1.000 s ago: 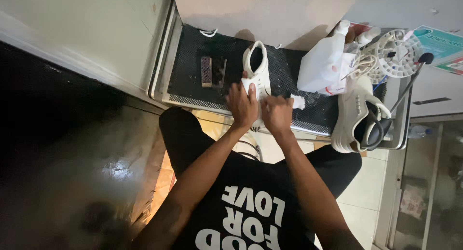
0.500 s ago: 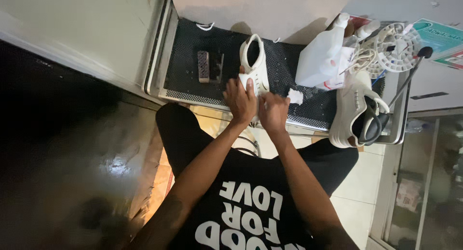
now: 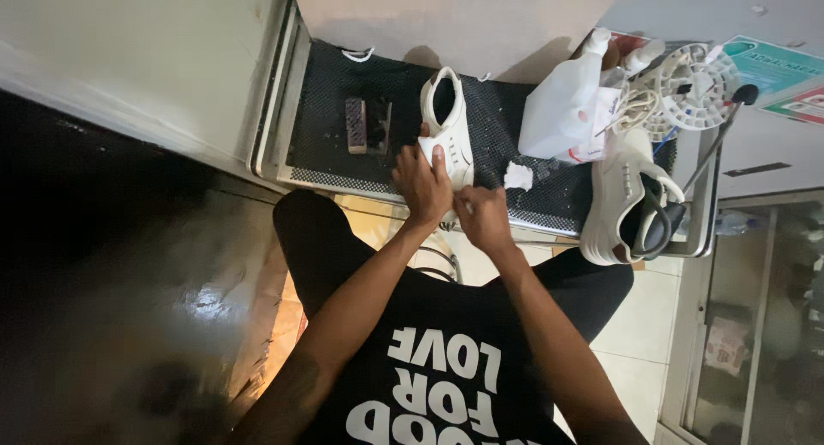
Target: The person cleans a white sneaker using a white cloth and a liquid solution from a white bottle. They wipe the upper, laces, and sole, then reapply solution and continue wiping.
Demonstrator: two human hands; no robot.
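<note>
A white sneaker (image 3: 448, 123) lies on the black mesh mat (image 3: 326, 127) of a metal tray table, its toe pointing toward me. My left hand (image 3: 422, 183) grips the toe end of that sneaker, thumb on top. Just to its right, my right hand (image 3: 482, 217) is closed at the front edge of the tray, pinching something small that I cannot make out, close against the sneaker's toe.
A second white sneaker (image 3: 631, 206) sits at the tray's right end. A white plastic jug (image 3: 562, 110), tangled laces and a round white drain cover (image 3: 695, 89) crowd the back right. Two brushes (image 3: 367, 126) lie to the left. A crumpled white tissue (image 3: 518, 175) is near my right hand.
The view has shifted slightly. My hands stay at the sneaker's toe; the left thumb now presses on top of the shoe.
</note>
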